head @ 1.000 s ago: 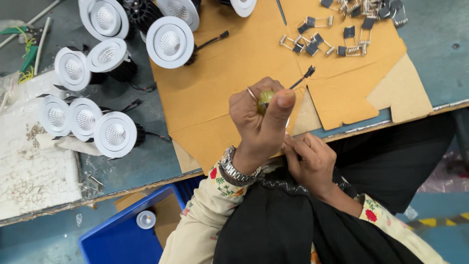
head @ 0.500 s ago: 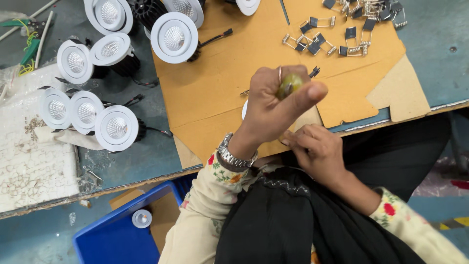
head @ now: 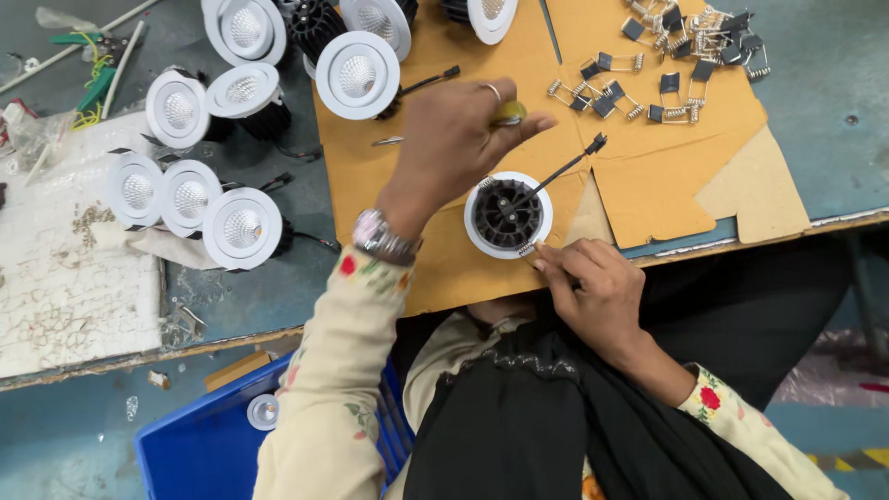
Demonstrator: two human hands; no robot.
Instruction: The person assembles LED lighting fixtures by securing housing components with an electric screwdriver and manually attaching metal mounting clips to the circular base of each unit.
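A white-rimmed downlight (head: 507,215) lies face down on the cardboard sheet (head: 648,185), its black finned back up. Its black lead with a plug (head: 596,143) runs up to the right. My right hand (head: 593,289) rests at the table's edge, fingertips on a spring clip (head: 526,248) at the lamp's lower rim. My left hand (head: 449,139) hovers above and left of the lamp, closed on a yellow-handled tool (head: 507,113); its thin metal tip (head: 385,141) sticks out on the hand's left side.
Several finished white downlights (head: 243,227) stand on the grey bench to the left and along the top. Loose spring clips (head: 667,74) are piled at the top right. A blue bin (head: 199,454) sits below the bench, and a white board (head: 65,278) lies at the left.
My left hand has lifted up and away from over the lamp with the tool, uncovering the downlight. My right hand has stayed at the lamp's lower rim.
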